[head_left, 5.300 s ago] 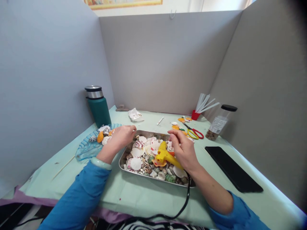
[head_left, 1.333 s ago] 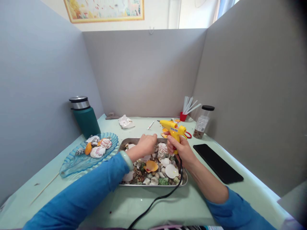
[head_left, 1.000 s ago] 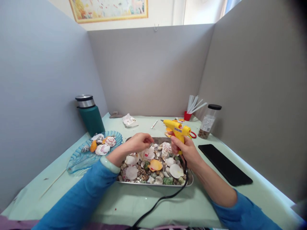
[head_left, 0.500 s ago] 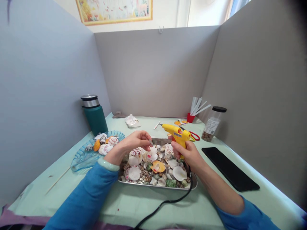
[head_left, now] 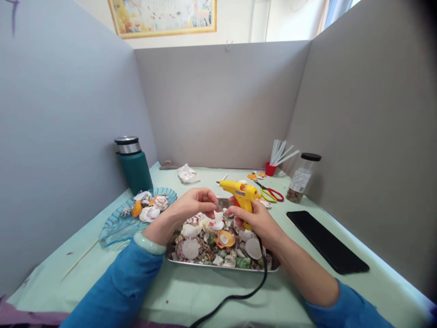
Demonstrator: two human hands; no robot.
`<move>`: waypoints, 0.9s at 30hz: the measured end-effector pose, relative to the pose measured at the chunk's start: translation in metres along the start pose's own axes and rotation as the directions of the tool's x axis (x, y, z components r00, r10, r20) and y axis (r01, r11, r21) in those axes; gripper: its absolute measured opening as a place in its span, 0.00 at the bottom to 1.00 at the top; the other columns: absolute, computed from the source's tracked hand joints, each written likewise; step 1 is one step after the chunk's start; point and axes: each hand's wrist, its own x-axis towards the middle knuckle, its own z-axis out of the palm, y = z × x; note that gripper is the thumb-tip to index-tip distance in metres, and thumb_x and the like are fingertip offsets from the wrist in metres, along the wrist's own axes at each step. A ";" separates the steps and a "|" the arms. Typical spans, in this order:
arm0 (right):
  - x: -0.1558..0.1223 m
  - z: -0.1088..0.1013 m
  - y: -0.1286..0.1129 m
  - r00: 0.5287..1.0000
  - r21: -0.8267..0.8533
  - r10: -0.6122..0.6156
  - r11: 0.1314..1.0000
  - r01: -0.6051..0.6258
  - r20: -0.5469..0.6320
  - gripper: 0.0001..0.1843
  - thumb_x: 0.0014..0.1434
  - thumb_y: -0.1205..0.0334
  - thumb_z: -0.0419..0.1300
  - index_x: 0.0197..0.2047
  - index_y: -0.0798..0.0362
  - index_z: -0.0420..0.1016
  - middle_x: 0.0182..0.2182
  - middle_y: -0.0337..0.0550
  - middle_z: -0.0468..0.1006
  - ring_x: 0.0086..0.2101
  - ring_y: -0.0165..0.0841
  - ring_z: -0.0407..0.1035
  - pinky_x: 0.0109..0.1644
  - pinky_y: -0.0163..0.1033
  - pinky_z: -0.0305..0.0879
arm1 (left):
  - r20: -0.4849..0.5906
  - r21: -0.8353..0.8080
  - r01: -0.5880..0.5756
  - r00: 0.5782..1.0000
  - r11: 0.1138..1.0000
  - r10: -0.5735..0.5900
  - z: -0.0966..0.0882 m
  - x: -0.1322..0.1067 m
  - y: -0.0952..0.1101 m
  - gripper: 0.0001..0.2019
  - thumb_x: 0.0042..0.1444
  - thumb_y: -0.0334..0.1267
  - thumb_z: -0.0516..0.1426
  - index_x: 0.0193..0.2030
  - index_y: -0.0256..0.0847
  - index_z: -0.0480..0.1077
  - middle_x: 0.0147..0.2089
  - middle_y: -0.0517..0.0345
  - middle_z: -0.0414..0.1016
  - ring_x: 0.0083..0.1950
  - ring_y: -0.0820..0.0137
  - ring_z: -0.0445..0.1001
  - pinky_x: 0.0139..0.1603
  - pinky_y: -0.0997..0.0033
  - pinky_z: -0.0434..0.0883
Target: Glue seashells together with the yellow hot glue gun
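Note:
My right hand is closed round the handle of a yellow glue gun, its nozzle pointing left and a black cord trailing down from the grip. Thumb and fingers of my left hand pinch a small greyish piece, too small to name surely; the right thumb and fingertip come up close to it. Both hands are above a metal tray heaped with seashells and stones. An orange shell with a white piece in it lies in the middle of the heap.
On the left are a blue glass plate with shells, a green bottle and a thin stick. To the right lie scissors, a black phone-like slab, a jar and a red cup of glue sticks. Grey panels enclose the table.
My right hand has moved left with the glue gun, bringing its fingertips close to the small piece in my left hand. The scissors show more fully now.

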 end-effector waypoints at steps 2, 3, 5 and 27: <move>0.001 0.001 0.000 0.999 0.022 0.008 1.000 -0.008 0.033 0.20 0.50 0.54 0.62 0.43 0.56 0.66 0.30 0.42 0.76 0.19 0.21 0.59 0.22 0.29 0.55 | -0.015 0.032 0.003 1.000 0.999 -0.002 0.003 -0.001 0.001 0.09 0.45 0.36 0.61 0.32 0.35 0.67 0.27 0.57 0.74 0.27 0.76 0.72 0.26 0.79 0.63; 0.001 0.001 0.001 0.999 0.027 0.012 1.000 -0.013 0.048 0.20 0.50 0.54 0.62 0.43 0.56 0.66 0.30 0.42 0.75 0.19 0.21 0.59 0.22 0.29 0.55 | -0.025 0.057 0.005 1.000 0.998 -0.003 0.004 0.000 0.002 0.09 0.46 0.37 0.61 0.32 0.35 0.67 0.27 0.57 0.74 0.27 0.76 0.72 0.25 0.79 0.62; 0.001 0.000 0.002 0.997 0.032 0.016 0.999 -0.018 0.073 0.20 0.50 0.55 0.63 0.43 0.56 0.66 0.29 0.41 0.75 0.19 0.21 0.60 0.21 0.29 0.55 | -0.041 0.112 0.007 0.999 0.994 -0.003 0.006 0.000 0.002 0.09 0.46 0.37 0.61 0.32 0.35 0.67 0.26 0.57 0.74 0.27 0.76 0.72 0.22 0.81 0.58; 0.004 -0.005 0.010 1.000 0.069 0.006 0.998 -0.006 -0.007 0.20 0.46 0.56 0.66 0.41 0.55 0.68 0.21 0.32 0.67 0.19 0.22 0.57 0.22 0.30 0.56 | 0.059 0.286 -0.125 0.992 0.950 0.113 0.015 0.001 -0.006 0.10 0.51 0.39 0.56 0.37 0.36 0.70 0.30 0.58 0.73 0.26 0.77 0.70 0.25 0.78 0.66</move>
